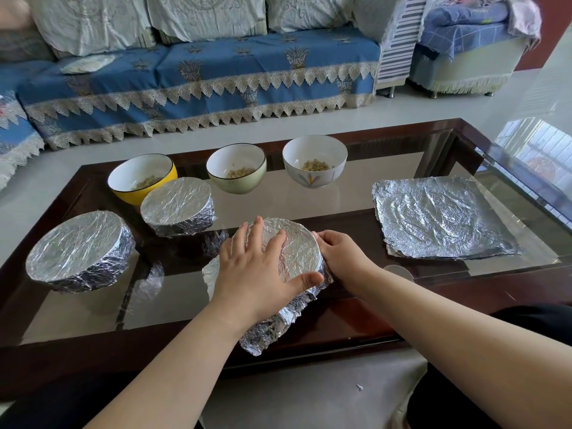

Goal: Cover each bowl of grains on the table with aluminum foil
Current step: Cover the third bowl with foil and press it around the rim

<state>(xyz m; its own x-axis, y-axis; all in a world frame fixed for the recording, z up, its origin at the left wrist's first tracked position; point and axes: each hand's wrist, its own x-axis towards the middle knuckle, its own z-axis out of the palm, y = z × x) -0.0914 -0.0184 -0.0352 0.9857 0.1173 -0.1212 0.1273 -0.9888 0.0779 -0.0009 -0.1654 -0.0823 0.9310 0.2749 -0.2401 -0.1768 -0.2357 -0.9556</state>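
Note:
A bowl under a sheet of foil [297, 243] sits at the table's near middle. My left hand [257, 267] lies flat on top of the foil with fingers spread and the thumb along the near rim. My right hand [339, 253] grips the foil at the bowl's right side, fingers curled over the edge. Loose foil hangs down at the near side. Two foil-covered bowls stand at the left [77, 252] and behind it [178, 205]. Three uncovered bowls with grains stand in the back row: yellow [123, 188], green [236, 181], white [314, 176].
A stack of flat foil sheets [439, 218] lies on the right of the glass-topped table [356, 199]. A sofa with a blue cover [198, 85] runs behind the table. A small scrap of foil [359, 387] lies on the floor near me.

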